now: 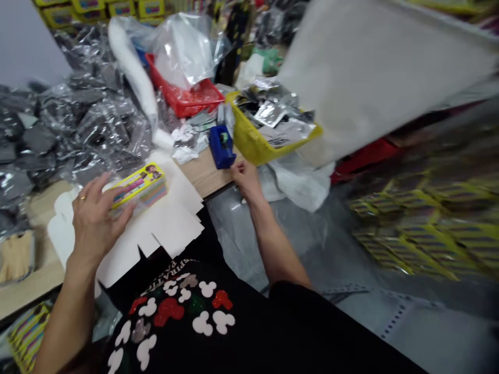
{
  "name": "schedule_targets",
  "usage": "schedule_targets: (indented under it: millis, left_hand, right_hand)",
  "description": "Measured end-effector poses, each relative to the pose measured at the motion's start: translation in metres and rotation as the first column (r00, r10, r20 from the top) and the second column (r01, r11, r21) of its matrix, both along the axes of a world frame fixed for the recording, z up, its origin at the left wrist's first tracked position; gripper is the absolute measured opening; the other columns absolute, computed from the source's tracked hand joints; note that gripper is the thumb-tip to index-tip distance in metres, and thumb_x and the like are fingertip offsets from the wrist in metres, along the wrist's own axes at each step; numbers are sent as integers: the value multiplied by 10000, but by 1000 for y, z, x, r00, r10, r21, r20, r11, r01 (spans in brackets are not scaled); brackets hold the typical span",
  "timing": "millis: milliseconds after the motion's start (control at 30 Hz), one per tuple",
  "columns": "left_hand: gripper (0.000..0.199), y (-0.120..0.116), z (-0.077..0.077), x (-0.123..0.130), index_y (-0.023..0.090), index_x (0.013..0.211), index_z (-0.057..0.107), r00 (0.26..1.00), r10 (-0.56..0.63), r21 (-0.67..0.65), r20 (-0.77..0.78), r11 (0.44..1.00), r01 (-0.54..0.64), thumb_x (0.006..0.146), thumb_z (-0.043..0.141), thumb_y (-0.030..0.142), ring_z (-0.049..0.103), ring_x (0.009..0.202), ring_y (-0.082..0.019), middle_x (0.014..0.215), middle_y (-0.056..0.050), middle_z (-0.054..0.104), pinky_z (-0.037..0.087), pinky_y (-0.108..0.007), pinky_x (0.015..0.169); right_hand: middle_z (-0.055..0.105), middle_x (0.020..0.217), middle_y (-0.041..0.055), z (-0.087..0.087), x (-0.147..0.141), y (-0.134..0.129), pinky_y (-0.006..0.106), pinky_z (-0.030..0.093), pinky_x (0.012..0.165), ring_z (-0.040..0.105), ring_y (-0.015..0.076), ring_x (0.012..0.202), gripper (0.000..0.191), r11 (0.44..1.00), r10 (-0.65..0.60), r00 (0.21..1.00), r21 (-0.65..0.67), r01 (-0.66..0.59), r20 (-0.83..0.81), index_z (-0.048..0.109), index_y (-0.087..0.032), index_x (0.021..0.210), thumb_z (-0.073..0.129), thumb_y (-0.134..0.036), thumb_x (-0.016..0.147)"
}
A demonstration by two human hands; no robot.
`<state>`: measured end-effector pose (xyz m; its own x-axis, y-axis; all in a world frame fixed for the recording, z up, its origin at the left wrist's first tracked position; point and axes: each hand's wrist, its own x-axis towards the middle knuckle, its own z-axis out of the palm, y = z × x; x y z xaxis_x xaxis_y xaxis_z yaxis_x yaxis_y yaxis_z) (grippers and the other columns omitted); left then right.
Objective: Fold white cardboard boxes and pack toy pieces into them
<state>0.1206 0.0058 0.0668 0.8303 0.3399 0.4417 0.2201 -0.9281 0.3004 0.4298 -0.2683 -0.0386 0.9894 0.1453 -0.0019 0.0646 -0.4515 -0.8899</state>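
My left hand [95,215] is wrapped round the near end of a small yellow box [140,184] with striped sides, which lies on white card sheets [171,223]. A blue tape dispenser [222,147] stands on the brown table edge to the right of the box. Just below and right of the dispenser is my right hand [246,179], its fingers pinched together near the dispenser's front. Whatever those fingertips hold, if anything, is too small to make out.
Crumpled grey and clear packets [97,119] cover the left side. Behind the dispenser are a red basket [187,106] and a yellow basket [253,140] of silver packets. Stacked yellow boxes [429,228] stand at right. Tan gloves or sticks [16,255] lie far left.
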Motion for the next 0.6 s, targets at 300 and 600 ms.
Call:
schedule_targets:
  millis: [300,600]
  left_hand:
    - [192,13,-25,-48,264,1138,748,999,30,-113,-26,993,-33,1023,640,373,698,1309,-281,1385,-112,752,538,-541,1134]
    - [254,10,-35,-51,240,1153,774,1000,-21,-18,-3,1000,21,1063,570,362,654,1308,-286,1413,-138,707,518,-512,1132]
  right_hand:
    - [655,656,-56,61,-169,90,251,557,565,571,111,524,324,595,747,664,444,-670,1,729,-230,1188,623,-291,888]
    - [724,753,-45,52,-216,155,300,653,624,695,156,613,794,619,727,667,577,-533,-163,325,-284,1718,644,-345,993]
